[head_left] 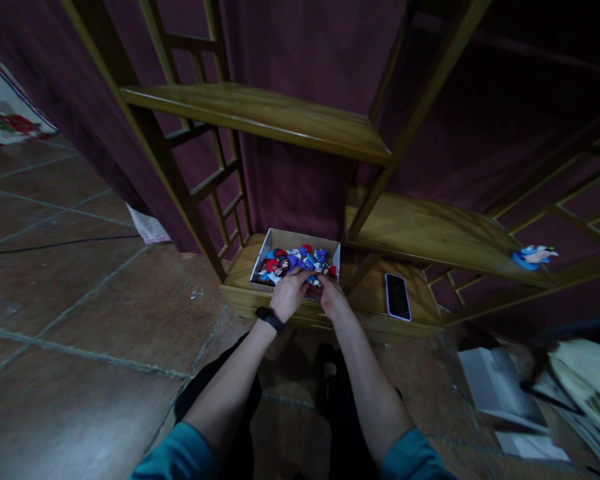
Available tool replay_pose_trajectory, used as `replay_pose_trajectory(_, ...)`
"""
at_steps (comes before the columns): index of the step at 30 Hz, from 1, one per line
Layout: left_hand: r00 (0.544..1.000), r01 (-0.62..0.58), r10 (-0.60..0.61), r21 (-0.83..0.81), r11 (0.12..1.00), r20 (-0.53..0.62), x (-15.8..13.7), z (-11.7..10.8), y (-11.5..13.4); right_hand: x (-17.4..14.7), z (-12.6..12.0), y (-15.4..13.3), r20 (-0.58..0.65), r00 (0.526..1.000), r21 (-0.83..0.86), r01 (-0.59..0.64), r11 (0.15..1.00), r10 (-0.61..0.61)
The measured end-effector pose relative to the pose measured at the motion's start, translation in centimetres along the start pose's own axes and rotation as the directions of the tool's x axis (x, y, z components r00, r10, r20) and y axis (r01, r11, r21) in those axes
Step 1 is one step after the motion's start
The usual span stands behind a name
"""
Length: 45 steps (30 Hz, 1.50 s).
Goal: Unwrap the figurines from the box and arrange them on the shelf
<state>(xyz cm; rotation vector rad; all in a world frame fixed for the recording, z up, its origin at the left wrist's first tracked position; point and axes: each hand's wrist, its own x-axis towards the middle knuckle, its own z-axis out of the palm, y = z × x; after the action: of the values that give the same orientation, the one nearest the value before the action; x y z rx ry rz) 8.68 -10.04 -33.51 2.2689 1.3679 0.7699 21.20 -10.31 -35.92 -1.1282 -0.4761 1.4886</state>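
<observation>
A shallow white cardboard box [254, 268] stands on the low wooden shelf, filled with small toy figures [294, 260] in blue, purple, red and white. Both my hands meet at its front right corner. My left hand [290, 292], with a dark band on its wrist, has its fingers bent inward over the front rim. Facing it, my right hand [333, 297] curls its fingers toward the same spot. A small pale toy figure [314, 282] shows between the fingertips, apparently held by both hands; its details are too small to make out.
A phone [398, 297] lies on the low shelf, right of the box. A blue-and-white figure [533, 257] stands on the raised right shelf [430, 230]. Another wooden shelf [265, 117] juts out above the box. A white box [500, 383] sits on the floor at right.
</observation>
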Motion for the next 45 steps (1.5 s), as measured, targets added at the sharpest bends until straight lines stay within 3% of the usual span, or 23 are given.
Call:
replay_pose_trajectory(21,0.997,0.059,-0.071,-0.24,0.969,-0.043,0.6,0.5,-1.1,0.6,-0.2,0.1,0.006,0.999,-0.037,-0.048,0.998,0.048)
replay_pose_trajectory(27,0.989,0.114,-0.138,-0.343,0.932,-0.047,0.8,0.7,-1.4,0.3,0.0,-0.3,-0.015,0.998,-0.032,-0.069,0.997,0.069)
replay_pose_trajectory(31,0.978,0.163,-0.205,-0.499,0.851,-0.03,1.0,1.0,-2.0,-0.1,0.2,-0.6,0.029,1.0,-0.095,-0.009,0.995,0.012)
replay_pose_trajectory(36,0.96,0.229,-0.278,-0.689,0.688,0.042,1.1,1.2,-2.2,-0.7,0.2,-0.9,0.058,0.997,-0.156,0.054,0.986,-0.045)
replay_pose_trajectory(41,0.941,0.291,-0.309,-0.788,0.543,0.134,0.7,0.7,-1.8,-1.3,0.0,-0.7,0.061,0.995,-0.185,0.088,0.979,-0.078)
replay_pose_trajectory(45,0.934,0.332,-0.289,-0.816,0.473,0.212,-0.1,-0.2,-1.0,-1.9,-0.7,-0.1,0.112,0.975,-0.281,0.216,0.935,-0.192)
